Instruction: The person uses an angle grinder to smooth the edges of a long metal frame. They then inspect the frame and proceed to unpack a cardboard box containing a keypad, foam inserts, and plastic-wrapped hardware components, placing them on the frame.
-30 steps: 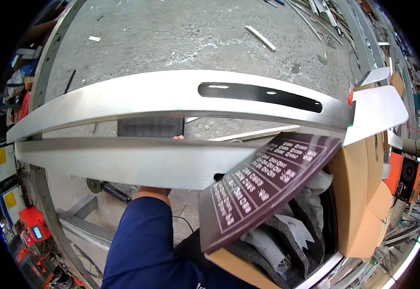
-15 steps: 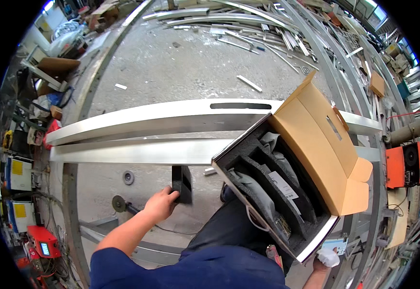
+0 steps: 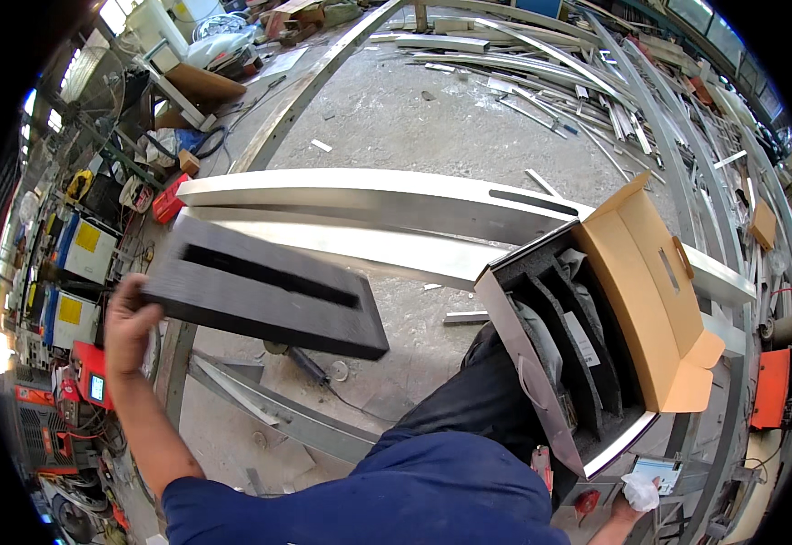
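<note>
My left hand [image 3: 128, 325] grips one end of a flat black foam insert [image 3: 264, 320] with a long slot, held raised and tilted at the left. At the lower right, my right hand [image 3: 628, 511] is closed around a crumpled white wrapper [image 3: 640, 491]. A white and blue printed sheet [image 3: 664, 472] shows beside it; whether my fingers hold it too, I cannot tell. Between my hands an open cardboard box [image 3: 528, 377] rests tilted over my leg, its brown lid [image 3: 637, 295] folded back to the right. Dark foam [image 3: 567, 331] and grey-wrapped items fill it.
Two long silvery metal beams [image 3: 341, 197] cross in front of me, partly behind the foam and box. An angle grinder [image 3: 307, 365] with a cord lies on the floor below. Metal offcuts [image 3: 541, 77] are piled at the back; red machines [image 3: 94, 386] stand left, an orange one [image 3: 780, 389] right.
My left hand has swung left and up with the foam insert, turning its broad slotted face into view. The head view has shifted left. My right hand still holds the wrapper.
</note>
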The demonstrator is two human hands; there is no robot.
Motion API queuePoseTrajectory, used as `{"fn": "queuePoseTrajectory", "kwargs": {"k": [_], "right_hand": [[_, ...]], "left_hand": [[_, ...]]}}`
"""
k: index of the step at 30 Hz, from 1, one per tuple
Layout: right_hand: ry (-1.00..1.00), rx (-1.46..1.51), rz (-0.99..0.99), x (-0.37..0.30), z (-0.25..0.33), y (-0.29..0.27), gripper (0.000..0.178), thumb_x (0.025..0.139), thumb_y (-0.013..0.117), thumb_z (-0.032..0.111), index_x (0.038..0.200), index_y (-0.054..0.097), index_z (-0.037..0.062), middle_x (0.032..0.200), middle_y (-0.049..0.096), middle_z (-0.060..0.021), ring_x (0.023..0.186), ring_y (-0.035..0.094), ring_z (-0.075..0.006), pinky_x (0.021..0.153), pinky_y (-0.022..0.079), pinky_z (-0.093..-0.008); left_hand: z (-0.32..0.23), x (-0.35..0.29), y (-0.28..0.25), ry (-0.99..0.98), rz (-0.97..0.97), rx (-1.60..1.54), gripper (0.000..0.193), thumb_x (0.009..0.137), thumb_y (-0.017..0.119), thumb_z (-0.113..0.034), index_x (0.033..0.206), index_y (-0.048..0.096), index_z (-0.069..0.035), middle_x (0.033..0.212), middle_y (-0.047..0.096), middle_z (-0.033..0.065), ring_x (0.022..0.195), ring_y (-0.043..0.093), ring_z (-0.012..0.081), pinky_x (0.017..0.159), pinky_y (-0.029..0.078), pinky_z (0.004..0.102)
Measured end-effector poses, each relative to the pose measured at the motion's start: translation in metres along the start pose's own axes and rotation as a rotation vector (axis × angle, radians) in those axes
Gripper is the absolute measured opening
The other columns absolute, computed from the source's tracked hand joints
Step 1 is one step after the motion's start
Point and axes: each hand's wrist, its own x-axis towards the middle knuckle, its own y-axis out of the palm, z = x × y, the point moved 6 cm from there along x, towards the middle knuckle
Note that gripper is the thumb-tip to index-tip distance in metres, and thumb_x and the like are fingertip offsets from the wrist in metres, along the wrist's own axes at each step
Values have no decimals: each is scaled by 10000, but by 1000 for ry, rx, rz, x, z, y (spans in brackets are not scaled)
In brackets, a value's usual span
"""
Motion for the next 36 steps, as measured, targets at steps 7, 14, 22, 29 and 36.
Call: {"fn": "queuePoseTrajectory", "kwargs": {"k": [7,14,22,29,36], "right_hand": [[-337,-1449,-201,2,1,11,401,1030,598,429,1239,625,88,1146,679,-75,1059,628,-249,970,486,-410],[-84,-2,-73,6,-17,12,410,1018,607,442,1238,627,96,1171,672,-80,1088,620,-258,1006,473,-422],[-83,100,-266,-13,-37,21,471,1023,592,447,1314,598,78,1258,661,-101,1156,611,-276,1047,460,-428],[-270,-1171,-220,-2,-8,-63,443,1048,572,386,1343,566,54,1254,657,-111,1166,607,-260,1047,465,-412],[-471,-1841,-344,-13,-32,12,413,1058,576,300,1343,549,4,1242,658,-127,1181,600,-250,1030,490,-385]], "left_hand": [[-3,27,-20,227,58,-417,496,910,751,-36,1374,590,-108,1285,678,55,1168,667,212,1010,559,371],[134,72,123,167,183,-717,482,904,764,-27,1339,609,-163,1265,699,36,1188,663,217,1063,532,419],[179,42,183,-252,444,-882,479,965,714,-159,1403,526,-115,1382,641,133,1288,622,309,1118,487,493],[216,93,164,-342,0,-458,486,958,661,-57,1416,503,-80,1250,679,99,1100,691,263,944,588,465],[212,124,88,-323,106,-262,536,972,615,-54,1486,475,9,1288,679,126,1110,686,225,978,555,374]]}}
